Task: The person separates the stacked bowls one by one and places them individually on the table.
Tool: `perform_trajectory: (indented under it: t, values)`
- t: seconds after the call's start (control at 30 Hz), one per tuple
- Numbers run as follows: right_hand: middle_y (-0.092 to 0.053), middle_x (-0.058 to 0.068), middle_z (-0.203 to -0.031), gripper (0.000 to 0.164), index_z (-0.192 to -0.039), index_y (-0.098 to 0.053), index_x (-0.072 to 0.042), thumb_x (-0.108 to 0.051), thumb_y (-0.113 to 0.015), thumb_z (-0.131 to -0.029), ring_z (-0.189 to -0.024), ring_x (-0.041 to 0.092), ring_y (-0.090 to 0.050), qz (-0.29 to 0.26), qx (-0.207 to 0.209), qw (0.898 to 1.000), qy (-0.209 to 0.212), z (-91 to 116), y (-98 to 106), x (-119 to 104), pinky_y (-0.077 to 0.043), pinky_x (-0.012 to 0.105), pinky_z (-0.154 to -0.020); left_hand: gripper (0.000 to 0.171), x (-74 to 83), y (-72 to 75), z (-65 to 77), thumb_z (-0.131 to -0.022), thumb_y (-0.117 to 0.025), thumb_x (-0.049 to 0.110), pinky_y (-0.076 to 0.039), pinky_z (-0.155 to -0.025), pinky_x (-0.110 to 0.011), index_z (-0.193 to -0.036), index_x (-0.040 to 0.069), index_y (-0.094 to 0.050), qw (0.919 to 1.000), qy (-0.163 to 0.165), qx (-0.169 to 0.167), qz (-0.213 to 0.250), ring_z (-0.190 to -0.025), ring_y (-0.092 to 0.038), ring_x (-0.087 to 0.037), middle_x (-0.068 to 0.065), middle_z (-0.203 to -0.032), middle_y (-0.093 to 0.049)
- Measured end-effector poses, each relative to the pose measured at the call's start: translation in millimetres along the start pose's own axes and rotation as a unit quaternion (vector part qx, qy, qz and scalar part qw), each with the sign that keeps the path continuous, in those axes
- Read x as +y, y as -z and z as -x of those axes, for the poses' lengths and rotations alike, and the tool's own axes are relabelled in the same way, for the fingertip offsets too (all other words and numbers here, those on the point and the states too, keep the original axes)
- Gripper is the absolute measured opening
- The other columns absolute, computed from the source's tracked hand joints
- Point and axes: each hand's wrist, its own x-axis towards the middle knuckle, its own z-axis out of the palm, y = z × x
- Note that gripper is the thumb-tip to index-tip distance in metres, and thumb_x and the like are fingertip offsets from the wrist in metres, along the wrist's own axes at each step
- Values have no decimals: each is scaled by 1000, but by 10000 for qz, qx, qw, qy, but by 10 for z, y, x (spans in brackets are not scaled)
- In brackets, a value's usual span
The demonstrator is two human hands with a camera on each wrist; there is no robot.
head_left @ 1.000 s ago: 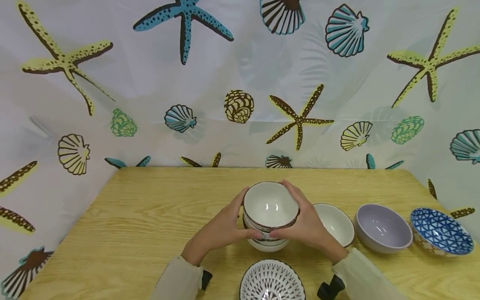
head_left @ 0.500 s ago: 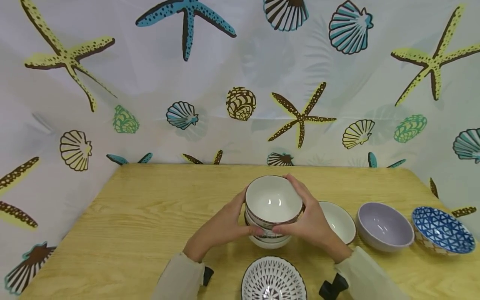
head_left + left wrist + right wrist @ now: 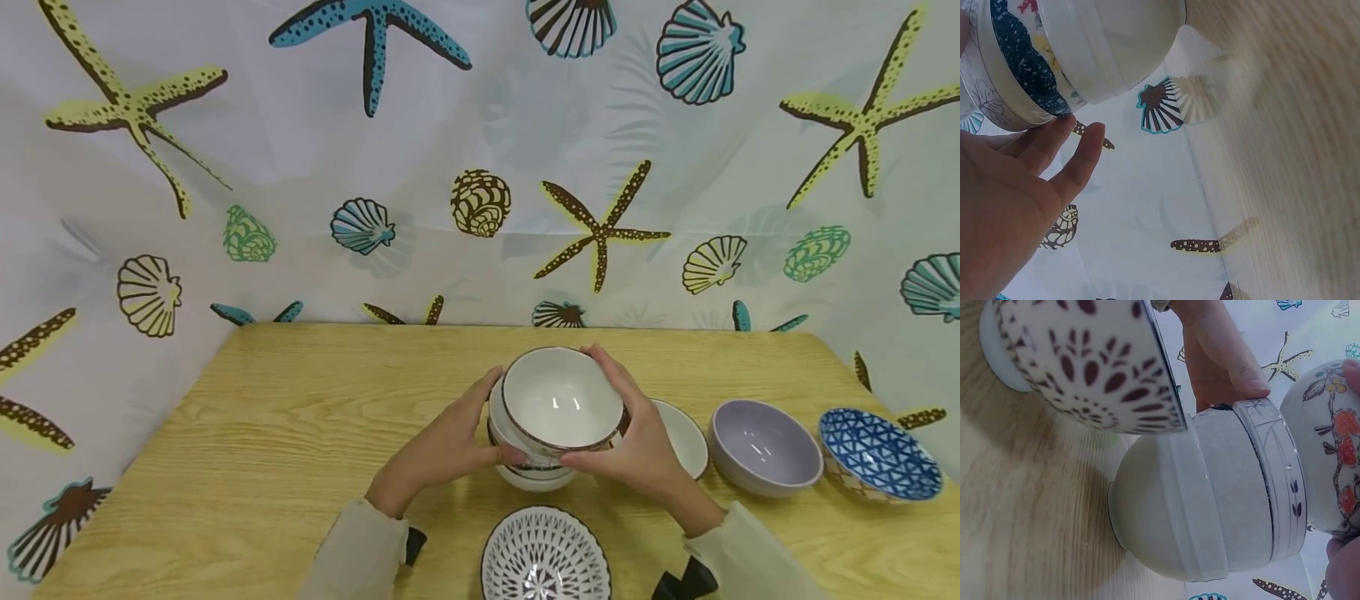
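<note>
Near the table's centre stands a stack of bowls, a white-sided one (image 3: 1147, 500) at its base. My left hand (image 3: 442, 458) grips the stack's upper bowl (image 3: 1279, 481), thumb at the front, other fingers around the far left side. That bowl has a thin line pattern under its rim. My right hand (image 3: 641, 446) holds a white-inside bowl (image 3: 562, 396) with a dark rim, tilted and shifted right above the stack. Red fruit and leaves decorate its outside (image 3: 1346, 444). In the left wrist view a bowl with a dark blue band (image 3: 1025, 59) shows in the stack.
A patterned bowl (image 3: 546, 554) stands in front of the stack. To the right, in a row, are a white bowl (image 3: 682, 437), a lilac bowl (image 3: 765, 450) and a blue-and-white bowl (image 3: 879, 454). A shell-and-starfish cloth (image 3: 420, 158) hangs behind the wooden table (image 3: 300, 433).
The top bowl has moved right and off line with the stack in my right hand. My left hand has stayed at the stack, with the bowl beneath now more exposed.
</note>
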Motion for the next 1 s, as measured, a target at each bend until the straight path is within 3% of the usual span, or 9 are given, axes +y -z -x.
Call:
perform_trajectory:
  t: [0.2,0.47,0.87,1.0]
  values:
    - [-31,16,-151,115,-151,-24,-10,10,-86,-56,-127,2,-41,-203,155,9994,239,77,44,-11,-44,14,-96,108,14,6,3,-74,-81,38,-27,-114,-51,-155,18,-12,9999,141,-21,-80,-145,-23,-22,-1,-156,-26]
    - [-39,-6,-147,114,-149,-29,-5,16,-84,-52,-125,5,-44,-220,438,9974,520,155,130,-68,-43,13,-97,108,8,-2,2,-75,-80,40,-28,-113,-51,-154,17,-12,9999,95,-68,-97,-144,-25,-23,-2,-155,-28]
    - [-37,6,-151,112,-148,-24,4,21,-80,-52,-130,9,-43,-922,436,9921,725,460,268,-137,-46,16,-95,109,18,-1,12,-74,-81,40,-28,-113,-51,-155,16,-12,9996,255,-36,-144,-145,-22,-24,-3,-159,-19]
    - [-36,5,-152,112,-149,-22,4,23,-77,-54,-131,10,-41,-1014,384,9926,546,606,321,-126,-45,17,-96,109,20,-9,9,-74,-81,40,-28,-113,-51,-154,14,-12,9996,231,-34,-169,-145,-21,-25,-5,-159,-18]
